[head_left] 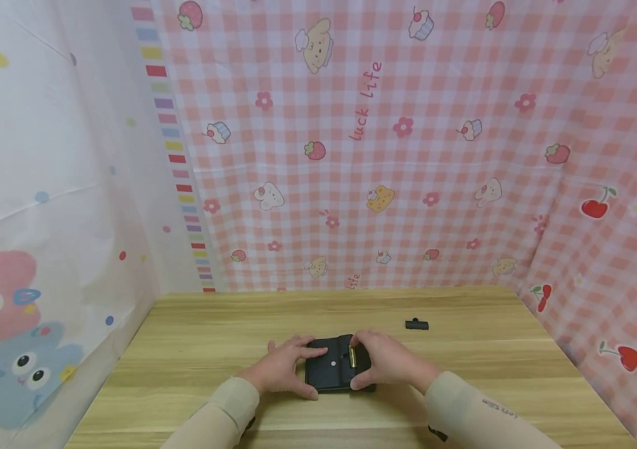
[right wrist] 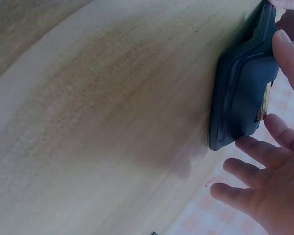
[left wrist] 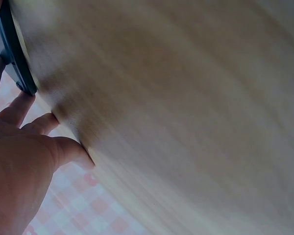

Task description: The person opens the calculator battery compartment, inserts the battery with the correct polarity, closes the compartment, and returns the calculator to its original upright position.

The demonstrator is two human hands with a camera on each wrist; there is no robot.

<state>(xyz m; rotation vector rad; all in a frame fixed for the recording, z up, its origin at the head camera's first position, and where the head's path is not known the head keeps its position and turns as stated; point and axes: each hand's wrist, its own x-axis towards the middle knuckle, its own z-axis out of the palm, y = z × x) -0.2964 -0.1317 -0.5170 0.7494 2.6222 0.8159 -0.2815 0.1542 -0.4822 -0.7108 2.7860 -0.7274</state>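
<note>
A flat black calculator-like device [head_left: 326, 374] lies on the table with its back up; a raised section along its right side holds an uncovered battery slot. In the slot sits a gold-coloured cylindrical battery [head_left: 352, 357]. My left hand [head_left: 287, 366] holds the device's left end, thumb at the near corner, index finger extended over the back. Around the right end is my right hand [head_left: 382, 362], thumb by the near edge. Its index fingertip [right wrist: 270, 119] is right at the battery's far end, the middle fingertip by the device's far edge, the other fingers spread.
A small black cover [head_left: 417, 325] with a tab lies on the wooden table [head_left: 211, 330], behind and right of the device. Pink checked cloth [head_left: 374, 231] hangs at the back and right, and a white printed sheet [head_left: 71, 218] at the left.
</note>
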